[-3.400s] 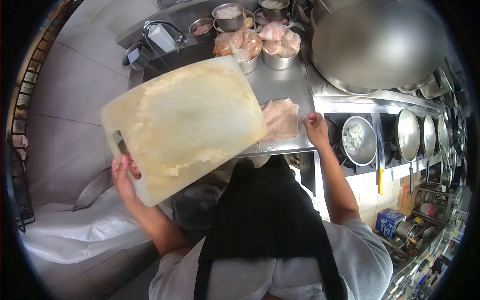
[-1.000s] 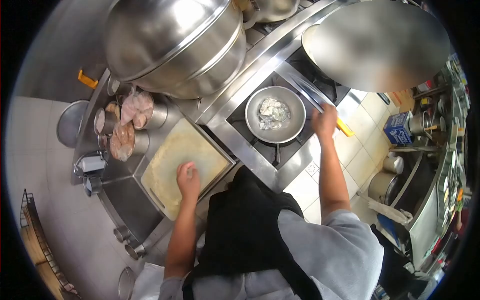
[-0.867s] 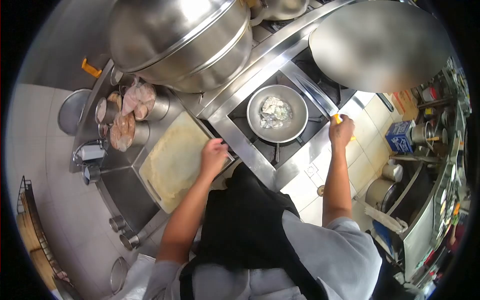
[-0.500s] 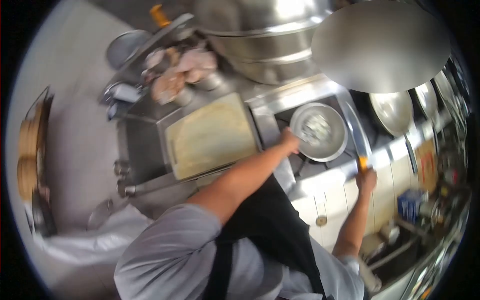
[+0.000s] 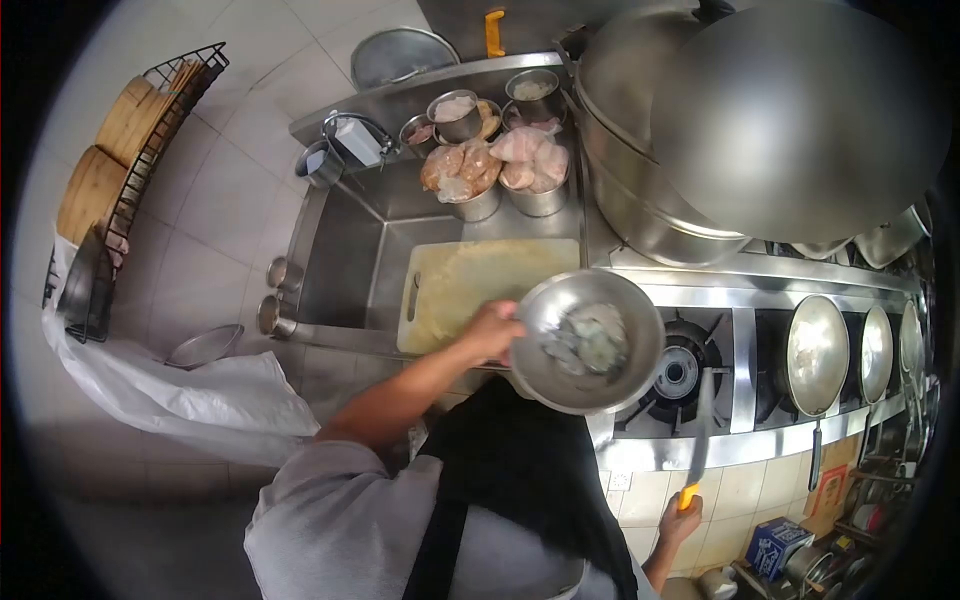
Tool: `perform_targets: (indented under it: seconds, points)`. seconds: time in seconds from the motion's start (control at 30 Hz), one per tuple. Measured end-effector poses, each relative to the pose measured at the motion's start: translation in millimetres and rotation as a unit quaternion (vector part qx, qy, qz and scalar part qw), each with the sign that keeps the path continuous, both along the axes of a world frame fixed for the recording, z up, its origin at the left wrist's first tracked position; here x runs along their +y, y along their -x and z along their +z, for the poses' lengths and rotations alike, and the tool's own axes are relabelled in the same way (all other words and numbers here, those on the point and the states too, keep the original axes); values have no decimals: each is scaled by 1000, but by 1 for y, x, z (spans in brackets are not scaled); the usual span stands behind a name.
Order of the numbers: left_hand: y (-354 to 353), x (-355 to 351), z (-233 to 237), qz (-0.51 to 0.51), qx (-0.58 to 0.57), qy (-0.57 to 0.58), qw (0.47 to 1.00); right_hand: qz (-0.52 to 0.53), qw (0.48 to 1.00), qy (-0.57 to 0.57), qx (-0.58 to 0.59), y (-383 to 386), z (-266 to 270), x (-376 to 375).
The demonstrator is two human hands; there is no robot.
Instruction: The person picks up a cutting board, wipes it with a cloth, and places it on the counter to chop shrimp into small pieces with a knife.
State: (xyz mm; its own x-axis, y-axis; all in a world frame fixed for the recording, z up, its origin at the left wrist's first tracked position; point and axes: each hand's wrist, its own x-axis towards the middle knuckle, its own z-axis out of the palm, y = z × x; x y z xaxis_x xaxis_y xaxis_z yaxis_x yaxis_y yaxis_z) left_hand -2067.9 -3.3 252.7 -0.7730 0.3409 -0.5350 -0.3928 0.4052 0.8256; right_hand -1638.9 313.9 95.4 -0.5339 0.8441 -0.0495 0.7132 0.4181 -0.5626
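Observation:
My left hand [image 5: 490, 331] grips the rim of a round metal bowl [image 5: 540, 375], holding it in front of my black apron. Pale, translucent pieces [image 5: 590, 340], which look like peeled shrimp, lie inside the bowl. The bowl overlaps the right corner of a yellowed white cutting board [image 5: 470, 275] and the left side of the stove. Lower right, my right hand [image 5: 681, 520] is closed round the yellow handle of a long knife [image 5: 701, 440]. Its blade points away from me, over the front edge of the stove and a bare burner [image 5: 676, 370].
Behind the board, metal containers [image 5: 538, 201] hold bagged raw meat. A sink basin [image 5: 340, 270] lies to the left. A large steamer pot [image 5: 640, 190] stands at back right, partly behind a blurred oval. Pans [image 5: 817, 355] sit on the right burners. Bamboo lids [image 5: 92, 195] are far left.
The bowl in my left hand has left the burner and moved left toward the board, uncovering the burner. My right hand still holds the knife. The view has turned and is sharper.

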Motion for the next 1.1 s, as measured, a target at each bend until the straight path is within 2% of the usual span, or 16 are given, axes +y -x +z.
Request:
perform_targets:
  seconds: [0.07, 0.17, 0.2, 0.27, 0.37, 0.43, 0.57, 0.63, 0.77, 0.87, 0.93, 0.97, 1.0, 1.03, 1.07, 1.1]
  points:
    - [25, -44, 24, 65, 56, -24, 996, 80, 996, -10, 48, 18, 13, -17]
    - [93, -92, 50, 126, 148, -55, 979, 149, 987, -26, 51, 58, 24, -37]
    - [122, -104, 53, 141, 168, -62, 974, 145, 986, -5, 78, 74, 29, -47]
    - [161, -105, 92, 175, 232, -16, 957, 145, 988, -2, 59, 106, 37, -60]
    - [236, -109, 93, 194, 276, -40, 941, 141, 984, 22, 111, 153, 65, -90]
    - [280, -107, 76, 236, 352, -88, 901, 171, 978, 26, 114, 170, 74, -102]
    - [320, -94, 72, 220, 291, -124, 923, 177, 979, -14, 99, 187, 72, -123]
    - [346, -89, 55, 188, 278, -86, 938, 125, 986, 58, 97, 192, 74, -137]
    - [366, -71, 49, 168, 228, -80, 956, 126, 990, 31, 56, 204, 89, -154]
    - [376, -63, 50, 157, 227, -28, 961, 127, 991, 5, 50, 206, 93, -159]
    - [369, -62, 68, 93, 238, 152, 955, 119, 992, 24, 40, 207, 102, -164]
    - [363, -59, 73, 90, 239, 152, 955, 116, 992, 42, 31, 207, 105, -165]
    - [355, -56, 76, 109, 402, 259, 871, 113, 992, 43, 33, 206, 104, -165]
    - [352, -54, 78, 124, 547, 354, 748, 111, 992, 42, 37, 204, 102, -166]
    - [360, -51, 79, 121, 549, 355, 746, 110, 992, 42, 41, 203, 100, -167]
    - [376, -47, 78, 46, 582, 277, 763, 107, 992, 45, 41, 203, 100, -170]
